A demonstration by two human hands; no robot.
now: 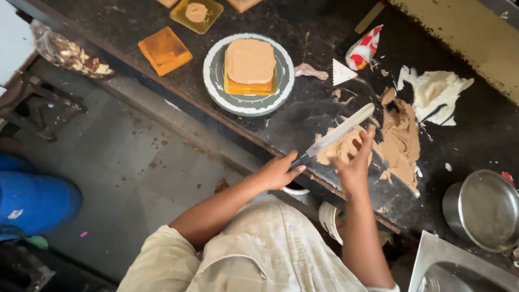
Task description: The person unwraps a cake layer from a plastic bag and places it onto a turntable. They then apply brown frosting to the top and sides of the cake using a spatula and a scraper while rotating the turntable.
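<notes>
My left hand (280, 169) grips the dark handle of a long palette knife (341, 130), whose pale blade lies slanted over the black counter (303, 116). My right hand (354, 162) is at the blade, fingers smeared with brown cream and touching a lump of it. A wide smear of brown cream (404, 138) spreads just right of the blade, and a heap of white cream (437, 93) lies beyond it. A square yellow cake topped with brown cream (250, 66) sits on a round grey turntable (216, 81), apart from both hands.
An orange cake slab (165, 50), a yellow tray with cream (195, 13), a white triangular scraper (342, 72) and a red-and-white packet (363, 48) lie on the counter. A steel pot (484, 208) and sink (459, 267) are at the right. A blue barrel (32, 200) stands on the floor.
</notes>
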